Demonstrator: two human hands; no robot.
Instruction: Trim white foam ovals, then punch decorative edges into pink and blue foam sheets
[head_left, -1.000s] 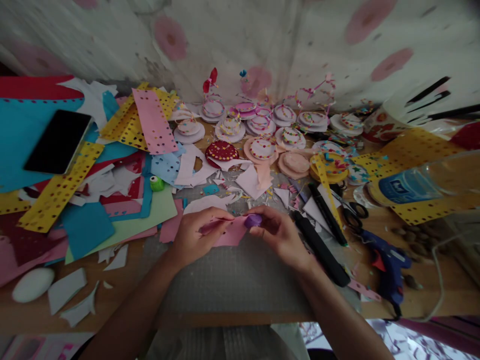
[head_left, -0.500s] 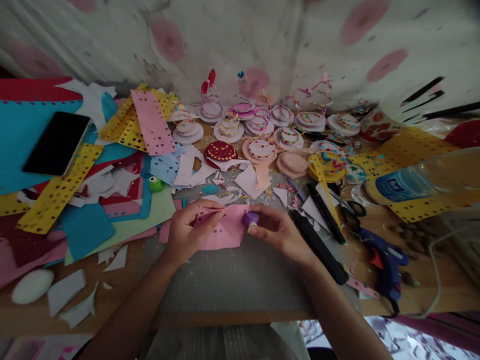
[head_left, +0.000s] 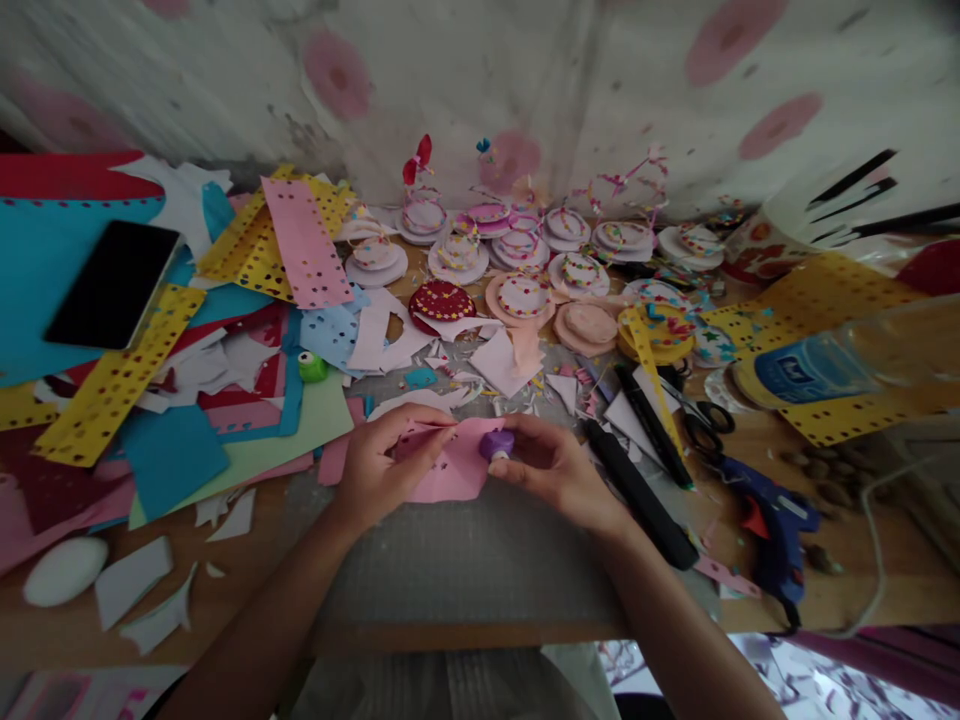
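Note:
Over the grey cutting mat (head_left: 480,570), my left hand (head_left: 386,465) pinches a piece of pink paper (head_left: 457,470) between thumb and fingers. Small punched holes show in the paper near my left thumb. My right hand (head_left: 551,465) is closed around a small purple craft punch (head_left: 496,446), which sits at the paper's right edge. Behind the hands lie white paper scraps (head_left: 506,360) and a small teal piece (head_left: 420,378). A green craft punch (head_left: 312,366) stands to the left, beyond my left hand.
Several little decorated paper hats (head_left: 523,298) fill the back. Coloured sheets and a phone (head_left: 114,285) lie left, near a white oval object (head_left: 66,571). At right are a black tube-like tool (head_left: 641,500), scissors (head_left: 705,425), a blue glue gun (head_left: 772,520) and a lying bottle (head_left: 825,370).
The pink paper has bent and tilted a little between my hands. The purple punch has shifted slightly left and down on its right edge. Everything else stays put.

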